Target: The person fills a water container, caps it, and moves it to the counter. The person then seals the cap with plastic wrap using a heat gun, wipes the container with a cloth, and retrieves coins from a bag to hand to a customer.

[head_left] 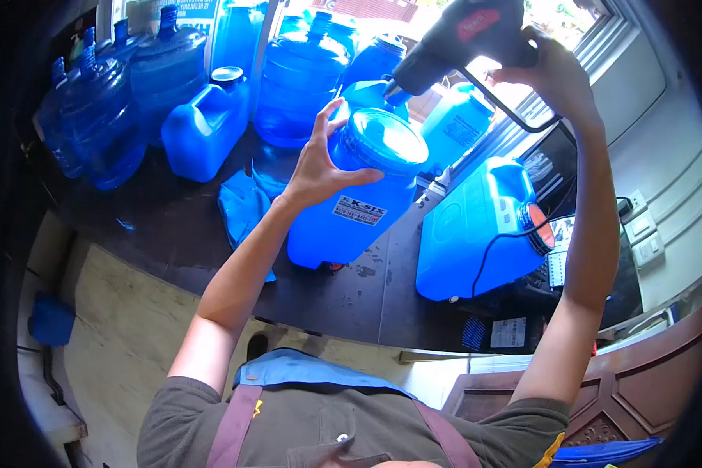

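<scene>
My left hand (318, 168) grips the top of a blue water container (327, 226), thumb and fingers spread around its wide round lid (386, 140). The container leans on the dark table and bears a white K-SIX label (359, 209). Up at the right, my right hand (558, 78) is closed around a dark heat gun (444, 51) with a red label. Its narrow nozzle points down and left, close to the lid but apart from it. A bent metal bar (511, 109) hangs below the gun. A blue cloth (242, 207) lies left of the container.
Right of the container lies another blue container (476, 226) with an orange-red cap, a black cord crossing it. Round bottles (300, 86) and a handled jug (207, 129) stand along the back and left. A computer screen (550, 160) and wall switches (643, 234) are at right.
</scene>
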Action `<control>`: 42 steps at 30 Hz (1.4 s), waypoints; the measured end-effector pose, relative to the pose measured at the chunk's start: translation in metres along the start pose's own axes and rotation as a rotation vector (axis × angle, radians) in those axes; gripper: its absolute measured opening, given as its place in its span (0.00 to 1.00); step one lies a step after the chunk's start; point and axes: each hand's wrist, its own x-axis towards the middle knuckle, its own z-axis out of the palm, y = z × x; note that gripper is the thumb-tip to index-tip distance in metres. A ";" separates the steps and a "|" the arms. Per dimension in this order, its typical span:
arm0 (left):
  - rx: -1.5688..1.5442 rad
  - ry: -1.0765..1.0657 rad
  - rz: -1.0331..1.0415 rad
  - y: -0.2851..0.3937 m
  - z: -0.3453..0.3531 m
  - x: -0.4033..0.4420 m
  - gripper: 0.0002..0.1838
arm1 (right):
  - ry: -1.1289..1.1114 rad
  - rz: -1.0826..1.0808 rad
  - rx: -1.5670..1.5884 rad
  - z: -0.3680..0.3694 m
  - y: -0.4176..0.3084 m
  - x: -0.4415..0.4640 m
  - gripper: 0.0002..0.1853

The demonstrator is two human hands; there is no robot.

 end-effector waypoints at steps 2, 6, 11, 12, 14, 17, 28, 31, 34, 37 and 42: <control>0.036 -0.008 -0.017 0.003 -0.001 0.000 0.67 | -0.076 0.000 -0.053 -0.018 -0.024 0.013 0.41; 0.024 -0.011 -0.024 0.006 -0.002 0.002 0.69 | 0.080 -0.051 -0.087 -0.052 -0.083 0.005 0.34; -0.022 -0.021 0.030 -0.001 -0.003 0.002 0.75 | 0.157 -0.143 -0.180 -0.049 -0.084 -0.013 0.38; 0.053 0.007 0.081 -0.004 -0.004 0.001 0.80 | 0.148 -0.107 -0.203 -0.053 -0.093 -0.018 0.35; -0.092 0.033 0.071 -0.011 -0.007 -0.002 0.81 | 0.131 -0.034 -0.244 -0.066 -0.117 -0.042 0.30; -0.232 0.074 0.072 -0.019 -0.008 -0.003 0.81 | 0.217 -0.044 -0.333 -0.066 -0.126 -0.066 0.30; -0.283 0.037 0.118 -0.018 -0.010 -0.005 0.81 | 0.323 0.033 -0.229 -0.054 -0.094 -0.178 0.28; -0.286 0.030 0.109 -0.016 -0.010 -0.005 0.81 | 0.396 0.206 -0.047 -0.041 -0.092 -0.216 0.27; -0.251 0.012 0.132 -0.018 -0.010 -0.005 0.80 | 0.522 0.263 -0.138 -0.011 -0.080 -0.262 0.27; -0.240 0.006 0.155 -0.019 -0.008 -0.005 0.80 | 0.617 0.438 0.087 0.026 -0.074 -0.293 0.29; -0.180 -0.001 0.130 -0.014 -0.005 -0.003 0.78 | 0.627 0.601 0.359 0.069 -0.075 -0.311 0.31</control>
